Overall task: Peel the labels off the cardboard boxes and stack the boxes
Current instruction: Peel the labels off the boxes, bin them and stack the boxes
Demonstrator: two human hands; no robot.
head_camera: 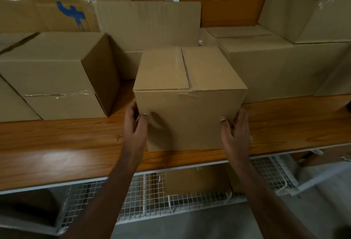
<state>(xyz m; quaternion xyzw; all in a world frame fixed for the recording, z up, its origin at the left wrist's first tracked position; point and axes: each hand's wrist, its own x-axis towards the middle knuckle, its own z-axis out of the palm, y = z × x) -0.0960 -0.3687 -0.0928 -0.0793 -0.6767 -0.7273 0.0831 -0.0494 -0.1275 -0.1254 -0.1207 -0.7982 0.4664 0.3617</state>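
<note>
Wooden shelf [57, 143] runs across the view; cardboard boxes crowd its back and both ends; wire mesh rack [144, 197] sits below the front edge.

Left stack [57, 71]: a large box lying over another, near face closed with clear tape; right stack [266, 67]: wider, lower boxes with a tilted box above; flat cardboard sheet [148, 24] stands behind, between the two.

Centre box [190, 105] stands upright on the shelf near the front edge, in the gap between the stacks; top flaps closed, seam running away from the viewer; clear tape remnant at the top front edge; no label visible on the near face or top; other faces hidden.

Left hand [135, 124] grips the box's lower left vertical edge, thumb on the near face, fingers curled round the side; right hand [235, 126] mirrors it on the lower right edge; both clamped on the box, equally near.

Judgement: box lies straight ahead of the fingers; likely next either a turn to check hidden faces or a lift onto a stack; the neighbouring stacks are near on both sides, so little sideways room; up and over looks the freer path.
</note>
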